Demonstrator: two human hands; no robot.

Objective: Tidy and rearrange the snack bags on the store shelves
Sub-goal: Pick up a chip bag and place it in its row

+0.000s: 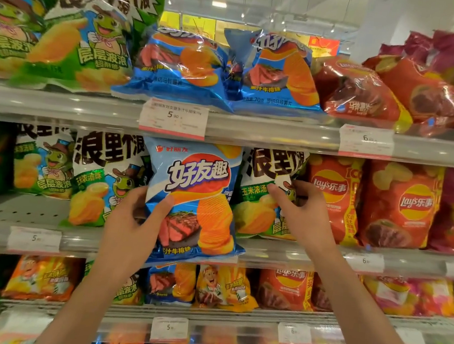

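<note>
My left hand (135, 218) grips a blue chip bag (198, 194) with a steak picture by its left edge, thumb on the front, holding it upright in front of the middle shelf (282, 250). My right hand (297, 209) reaches to the green-and-white chip bag (263, 181) just right of it, and its fingers curl round that bag's front. Two matching blue bags (180, 64) lie tilted on the upper shelf (252, 127) above.
Green-and-white bags (100, 176) stand left of the blue bag, with a bare gap of shelf (22, 207) at far left. Red Lay's bags (400, 205) fill the right side. Lower shelves hold orange, yellow and red bags (223, 285). Price tags (173, 116) hang on the shelf rails.
</note>
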